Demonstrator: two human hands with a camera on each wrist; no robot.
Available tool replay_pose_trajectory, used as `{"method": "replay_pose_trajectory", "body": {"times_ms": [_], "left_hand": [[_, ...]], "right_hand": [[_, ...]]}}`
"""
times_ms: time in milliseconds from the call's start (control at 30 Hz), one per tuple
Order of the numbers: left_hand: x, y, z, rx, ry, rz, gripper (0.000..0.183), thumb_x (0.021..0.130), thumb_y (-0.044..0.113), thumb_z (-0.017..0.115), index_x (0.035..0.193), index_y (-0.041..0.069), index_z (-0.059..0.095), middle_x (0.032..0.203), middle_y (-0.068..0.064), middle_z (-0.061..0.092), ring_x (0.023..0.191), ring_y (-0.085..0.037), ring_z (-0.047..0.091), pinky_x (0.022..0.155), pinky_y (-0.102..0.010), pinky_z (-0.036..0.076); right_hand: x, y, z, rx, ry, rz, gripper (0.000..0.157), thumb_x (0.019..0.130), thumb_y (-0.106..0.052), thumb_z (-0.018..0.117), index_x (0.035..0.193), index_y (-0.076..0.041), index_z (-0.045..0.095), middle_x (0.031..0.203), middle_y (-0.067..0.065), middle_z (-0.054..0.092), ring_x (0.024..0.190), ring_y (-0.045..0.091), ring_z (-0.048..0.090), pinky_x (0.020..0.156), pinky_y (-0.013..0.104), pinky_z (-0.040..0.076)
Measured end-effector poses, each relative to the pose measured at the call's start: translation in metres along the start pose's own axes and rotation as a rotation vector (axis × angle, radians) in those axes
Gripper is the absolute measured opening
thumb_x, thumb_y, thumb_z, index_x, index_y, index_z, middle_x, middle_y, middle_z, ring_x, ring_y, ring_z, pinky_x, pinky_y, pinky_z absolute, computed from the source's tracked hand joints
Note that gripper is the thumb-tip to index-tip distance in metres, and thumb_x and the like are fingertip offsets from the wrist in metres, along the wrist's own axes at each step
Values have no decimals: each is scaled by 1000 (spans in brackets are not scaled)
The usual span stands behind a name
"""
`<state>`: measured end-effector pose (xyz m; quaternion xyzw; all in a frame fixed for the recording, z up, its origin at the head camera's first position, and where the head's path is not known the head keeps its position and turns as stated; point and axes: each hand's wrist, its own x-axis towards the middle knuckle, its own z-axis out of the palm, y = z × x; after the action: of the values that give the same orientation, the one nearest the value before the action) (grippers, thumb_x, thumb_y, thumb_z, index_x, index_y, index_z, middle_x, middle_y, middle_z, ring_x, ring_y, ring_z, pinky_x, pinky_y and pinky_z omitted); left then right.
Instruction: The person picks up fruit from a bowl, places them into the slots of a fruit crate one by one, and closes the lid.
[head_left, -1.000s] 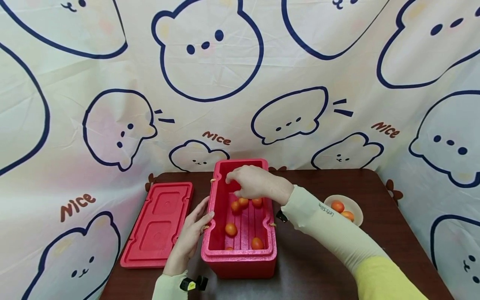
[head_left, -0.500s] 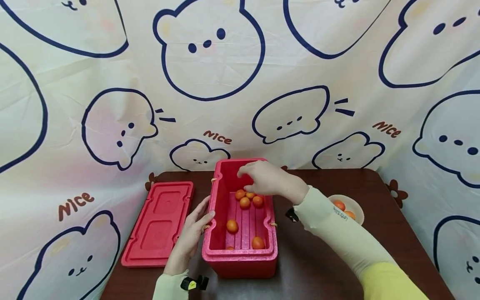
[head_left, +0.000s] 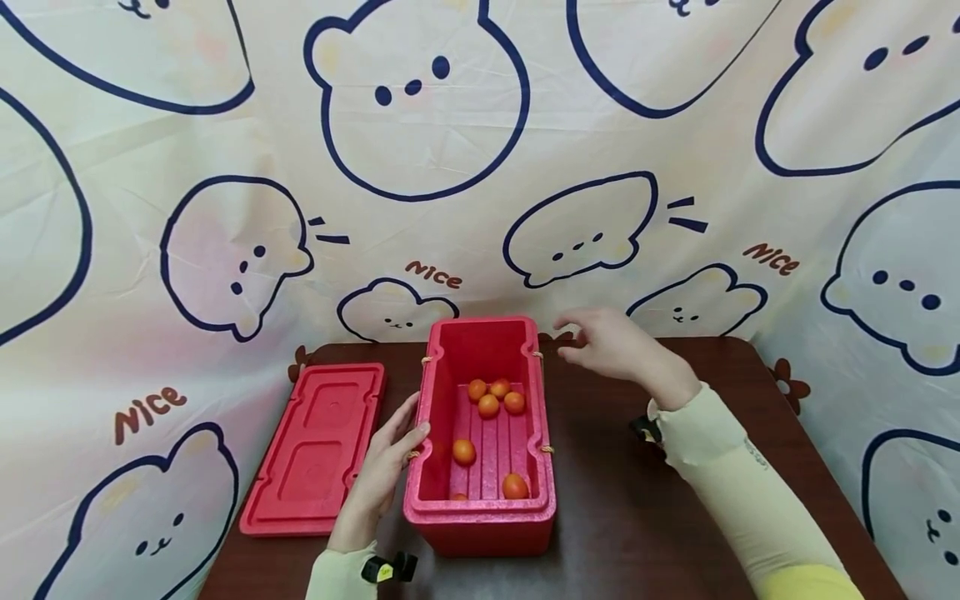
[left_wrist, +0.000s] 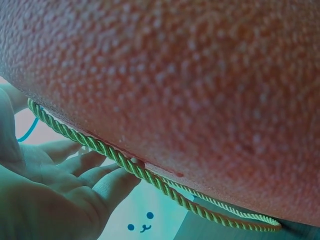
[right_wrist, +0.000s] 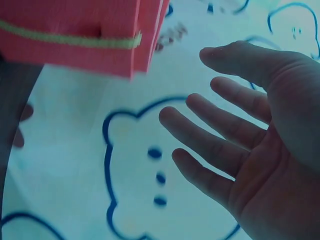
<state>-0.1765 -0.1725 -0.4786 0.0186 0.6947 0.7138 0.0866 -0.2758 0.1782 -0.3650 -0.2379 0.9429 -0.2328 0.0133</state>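
Note:
A deep red foam box (head_left: pixel 480 529) stands lidless on the table, several small round orange fruits (head_left: pixel 464 452) on its ribbed floor. Most of the fruits cluster toward the far half. My left hand (head_left: pixel 386 458) rests along the box's left side, thumb at the rim. In the left wrist view, its fingers (left_wrist: pixel 117 185) lie extended against the wall by a twisted cord (left_wrist: pixel 90 144). My right hand (head_left: pixel 618 350) hovers beyond the box's right rim. Its fingers (right_wrist: pixel 205 130) are spread and loosely bent in the right wrist view, and nothing is in them.
Left of the box lies a flat red lid (head_left: pixel 322 446) with recessed panels. The dark brown table (head_left: pixel 600 517) ends at a hanging cloth (head_left: pixel 420 242) printed with bear outlines. My right sleeve (head_left: pixel 750 475) crosses the table's right side.
My right hand has come out of the box and moved right, past its rim, leaving the far fruits in view. The pale bowl of fruits is now hidden. My left hand stays put.

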Motion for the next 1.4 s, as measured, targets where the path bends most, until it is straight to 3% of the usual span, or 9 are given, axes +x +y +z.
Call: {"method": "replay_pose_trajectory", "body": {"times_ms": [233,400,600,767,933,1233,1400], "left_hand": [[0,0,2,1,3,-4,66,98,22,62,157,17,34,159,-14,36,134,-38,47,94,-44,56],[-1,0,2,2,4,-3,66,98,22,62,157,17,34,159,-14,36,134,-40,47,94,-46,56],[-1,0,2,4,12,0,66,98,23,63,157,18,34,159,-14,36,134,-39,47,93,-45,56],[-3,-1,3,12,13,-5,66,97,23,63,157,18,35,160,-13,36,133,-38,48,92,-45,57],[-3,0,3,9,16,8,66,97,23,63,157,19,35,159,-13,36,134,-38,48,92,-46,56],[-2,-1,2,1,23,-2,66,97,23,63,157,19,35,159,-13,36,134,-38,47,93,-47,56],[-2,0,1,5,22,-9,66,97,23,63,157,19,35,159,-13,36,135,-38,47,93,-48,56]], "right_hand": [[-34,57,-21,-10,69,148,36,93,-23,73,125,-9,66,103,11,73,83,21,67,71,40,57],[-57,92,-23,-14,88,220,36,93,-22,72,125,-6,65,116,17,70,89,27,69,74,44,59],[-79,130,-4,-41,51,289,40,93,-25,72,124,-1,64,118,24,67,95,35,66,81,55,55],[-96,158,21,-13,-27,356,42,93,-24,71,124,2,62,122,28,65,95,35,64,85,57,53],[-105,172,39,58,-76,406,42,95,-21,67,128,3,61,126,28,62,96,33,61,91,59,52],[-107,183,61,14,-120,422,36,92,-20,70,120,3,65,115,26,66,85,28,62,81,51,57],[-108,187,70,12,-142,440,48,92,-21,69,128,8,59,116,29,64,84,29,59,79,50,57]]}}
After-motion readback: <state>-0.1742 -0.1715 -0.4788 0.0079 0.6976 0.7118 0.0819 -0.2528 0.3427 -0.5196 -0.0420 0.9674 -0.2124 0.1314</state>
